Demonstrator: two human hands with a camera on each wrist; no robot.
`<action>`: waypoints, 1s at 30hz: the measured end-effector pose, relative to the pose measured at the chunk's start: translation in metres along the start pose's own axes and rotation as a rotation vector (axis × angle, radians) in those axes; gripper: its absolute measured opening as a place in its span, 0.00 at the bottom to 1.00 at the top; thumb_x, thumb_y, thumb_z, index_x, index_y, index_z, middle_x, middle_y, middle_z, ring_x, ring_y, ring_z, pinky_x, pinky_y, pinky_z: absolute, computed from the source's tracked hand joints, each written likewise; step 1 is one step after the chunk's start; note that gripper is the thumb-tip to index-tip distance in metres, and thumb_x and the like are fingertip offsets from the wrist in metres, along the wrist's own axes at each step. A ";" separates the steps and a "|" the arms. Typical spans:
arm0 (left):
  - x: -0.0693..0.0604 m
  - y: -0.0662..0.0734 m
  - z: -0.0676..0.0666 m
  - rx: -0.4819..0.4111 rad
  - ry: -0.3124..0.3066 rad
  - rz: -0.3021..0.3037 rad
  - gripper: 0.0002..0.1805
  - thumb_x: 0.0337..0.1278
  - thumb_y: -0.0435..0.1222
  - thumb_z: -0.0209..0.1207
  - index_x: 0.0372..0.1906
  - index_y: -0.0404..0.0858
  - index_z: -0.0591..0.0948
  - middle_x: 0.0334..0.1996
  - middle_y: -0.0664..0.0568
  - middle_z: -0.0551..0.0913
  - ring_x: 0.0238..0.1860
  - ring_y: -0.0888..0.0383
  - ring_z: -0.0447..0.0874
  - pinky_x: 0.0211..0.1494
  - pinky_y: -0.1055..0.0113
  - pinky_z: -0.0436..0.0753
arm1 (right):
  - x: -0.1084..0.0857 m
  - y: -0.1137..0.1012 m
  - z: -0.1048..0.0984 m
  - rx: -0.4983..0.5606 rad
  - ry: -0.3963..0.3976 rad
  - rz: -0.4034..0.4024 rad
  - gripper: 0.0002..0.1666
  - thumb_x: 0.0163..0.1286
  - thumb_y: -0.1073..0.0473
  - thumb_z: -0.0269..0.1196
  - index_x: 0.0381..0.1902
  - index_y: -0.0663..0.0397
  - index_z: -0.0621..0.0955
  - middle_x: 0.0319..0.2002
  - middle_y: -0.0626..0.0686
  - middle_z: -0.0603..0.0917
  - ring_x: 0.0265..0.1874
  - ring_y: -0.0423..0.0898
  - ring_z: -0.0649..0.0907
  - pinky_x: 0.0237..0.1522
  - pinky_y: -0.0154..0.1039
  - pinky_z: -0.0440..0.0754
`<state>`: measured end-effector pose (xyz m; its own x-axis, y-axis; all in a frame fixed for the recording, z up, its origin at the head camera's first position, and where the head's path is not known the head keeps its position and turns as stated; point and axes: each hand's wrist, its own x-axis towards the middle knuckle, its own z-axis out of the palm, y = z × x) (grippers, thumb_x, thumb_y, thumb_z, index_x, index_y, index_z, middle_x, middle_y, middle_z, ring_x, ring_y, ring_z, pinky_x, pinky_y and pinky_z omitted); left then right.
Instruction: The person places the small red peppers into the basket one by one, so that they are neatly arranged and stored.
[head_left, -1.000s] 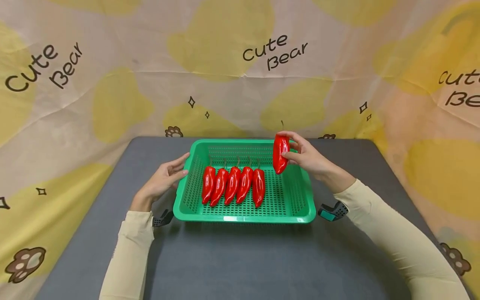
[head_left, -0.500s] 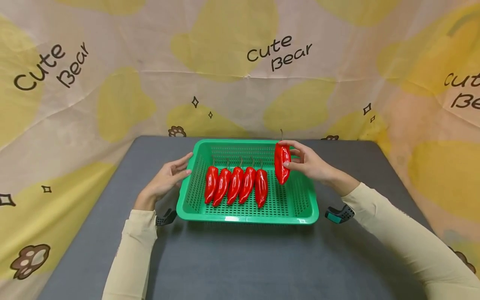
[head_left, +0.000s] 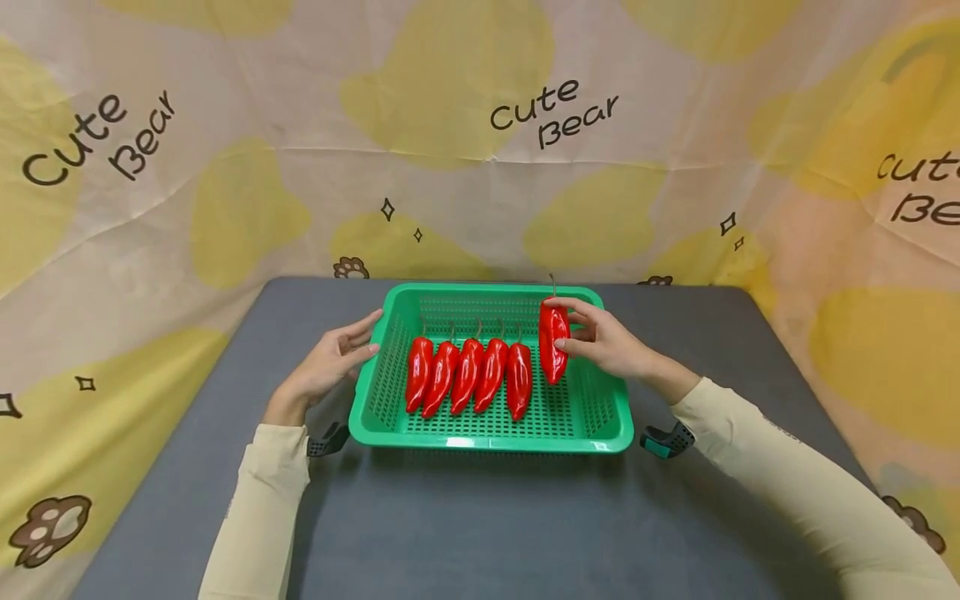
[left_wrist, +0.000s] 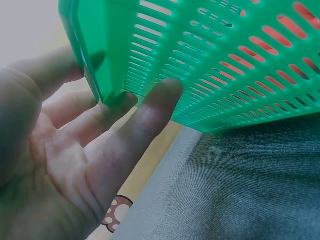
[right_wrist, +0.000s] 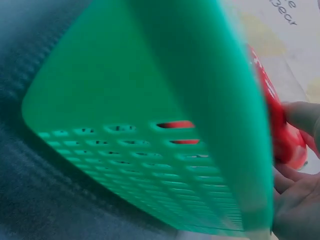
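Observation:
A green plastic basket [head_left: 491, 443] has several glossy red peppers [head_left: 468, 377] lying side by side in a row, stems toward the back. My right hand [head_left: 607, 342] pinches another red pepper [head_left: 553, 346] between thumb and fingers. It hangs upright, stem up, over the basket's right part; whether its tip touches the bottom I cannot tell. My left hand [head_left: 326, 367] rests against the basket's left side, its fingers fairly straight. In the left wrist view, the fingers [left_wrist: 150, 107] reach under the rim along the outer wall. The rim partly hides my right hand in the right wrist view.
The basket sits on a dark grey table [head_left: 480, 525]. Behind and beside it hangs a yellow and cream patterned cloth [head_left: 450, 108] with printed lettering. Dark devices [head_left: 663, 442] are strapped at both wrists, close to the basket's sides.
My right hand has lowered the held red pepper into the basket's right part and shifted it slightly left. My left hand stays at the basket's left side. The row of peppers looks unchanged.

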<state>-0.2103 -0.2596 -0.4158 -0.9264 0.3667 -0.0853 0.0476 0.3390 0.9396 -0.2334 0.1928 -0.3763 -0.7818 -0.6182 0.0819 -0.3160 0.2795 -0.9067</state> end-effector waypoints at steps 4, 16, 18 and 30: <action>0.002 0.001 -0.001 0.002 -0.005 0.004 0.36 0.77 0.42 0.53 0.82 0.52 0.54 0.80 0.40 0.56 0.73 0.36 0.66 0.39 0.57 0.87 | 0.000 0.000 0.001 -0.103 0.007 -0.010 0.36 0.73 0.67 0.61 0.75 0.59 0.64 0.71 0.64 0.70 0.59 0.63 0.82 0.48 0.43 0.84; 0.000 -0.002 -0.002 -0.042 -0.022 0.010 0.36 0.77 0.41 0.53 0.82 0.51 0.53 0.80 0.40 0.57 0.69 0.45 0.75 0.44 0.59 0.88 | 0.005 -0.005 0.012 -0.256 -0.091 0.037 0.36 0.70 0.66 0.65 0.73 0.58 0.68 0.71 0.63 0.72 0.66 0.63 0.76 0.58 0.56 0.81; 0.000 -0.001 -0.004 -0.063 -0.028 0.019 0.37 0.77 0.40 0.53 0.82 0.50 0.52 0.79 0.38 0.58 0.62 0.53 0.83 0.44 0.58 0.89 | 0.007 -0.006 0.016 -0.305 -0.087 0.051 0.36 0.70 0.64 0.66 0.73 0.55 0.68 0.68 0.62 0.74 0.61 0.60 0.79 0.57 0.54 0.83; 0.000 0.000 -0.001 -0.022 -0.017 0.026 0.36 0.77 0.41 0.53 0.82 0.49 0.53 0.79 0.38 0.58 0.53 0.74 0.83 0.43 0.61 0.88 | -0.001 -0.005 0.031 -0.677 -0.034 0.130 0.36 0.68 0.50 0.69 0.72 0.42 0.71 0.36 0.47 0.85 0.27 0.41 0.78 0.24 0.36 0.73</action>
<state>-0.2103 -0.2606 -0.4153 -0.9184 0.3901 -0.0665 0.0630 0.3099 0.9487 -0.2141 0.1691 -0.3851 -0.8225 -0.5677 -0.0330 -0.4952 0.7435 -0.4495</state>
